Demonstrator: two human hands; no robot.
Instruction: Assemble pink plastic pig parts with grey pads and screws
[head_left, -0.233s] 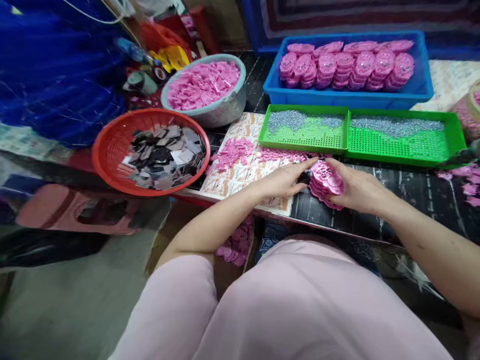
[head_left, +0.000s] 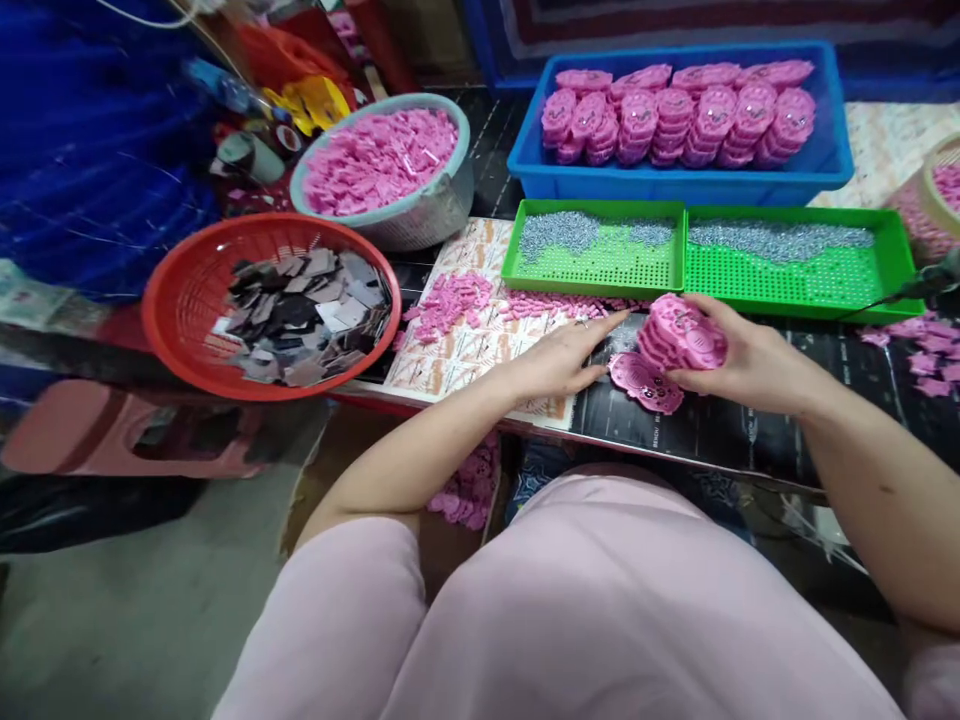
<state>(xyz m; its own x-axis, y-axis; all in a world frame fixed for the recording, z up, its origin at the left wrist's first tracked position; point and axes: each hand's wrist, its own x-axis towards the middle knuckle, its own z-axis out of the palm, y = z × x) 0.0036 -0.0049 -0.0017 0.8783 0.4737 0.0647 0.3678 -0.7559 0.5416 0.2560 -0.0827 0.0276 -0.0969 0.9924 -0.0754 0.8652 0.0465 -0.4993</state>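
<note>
Piece (head_left: pixel 636 378) on table (head_left: pixel 757 437), trays (head_left: pixel 600 270) bhd, then bin (head_left: pixel 675 186), basket (head_left: pixel 161 325) far L

red basket (head_left: pixel 180 270) at table's left edge, holds loose grey and black flat pieces (head_left: pixel 300 310) | pink stool (head_left: pixel 75 430), lower left | black plastic (head_left: pixel 90 510) by stool, contents hidden | grey floor (head_left: pixel 150 620) | crumpled blue sheeting (head_left: pixel 82 150), upper left | yellow wrapper (head_left: pixel 311 105) near orange-red bag (head_left: pixel 289 55), far left side, clutter blurred
</note>
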